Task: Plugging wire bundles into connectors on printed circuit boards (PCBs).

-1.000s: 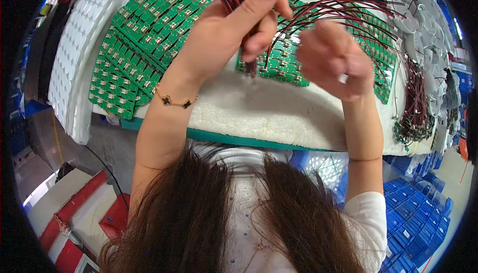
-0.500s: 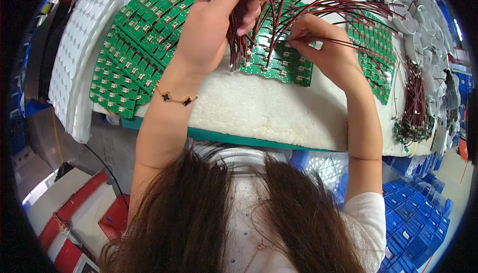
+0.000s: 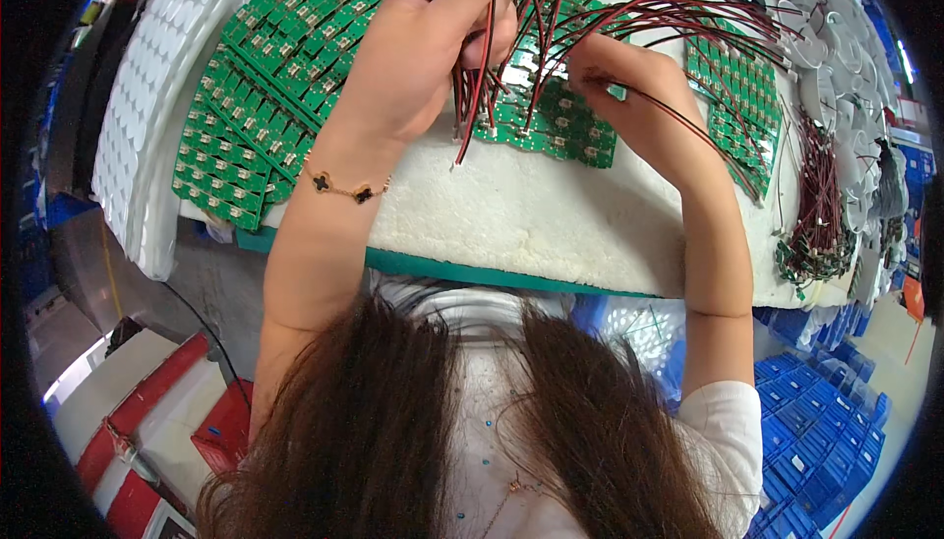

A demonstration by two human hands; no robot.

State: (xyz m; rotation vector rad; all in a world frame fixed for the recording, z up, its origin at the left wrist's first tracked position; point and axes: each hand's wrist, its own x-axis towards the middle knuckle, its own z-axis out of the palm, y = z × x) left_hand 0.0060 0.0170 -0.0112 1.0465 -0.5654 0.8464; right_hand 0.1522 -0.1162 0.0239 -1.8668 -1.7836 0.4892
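The left hand (image 3: pixel 428 57) clenches a full wire bundle (image 3: pixel 472 8). The right hand (image 3: pixel 634 96) pinches one wire (image 3: pixel 688 121) beside green boards (image 3: pixel 265 96); most wires seem left to handle.

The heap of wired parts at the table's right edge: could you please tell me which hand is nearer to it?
Right. The right hand is left of the heap; the left hand is farther left.
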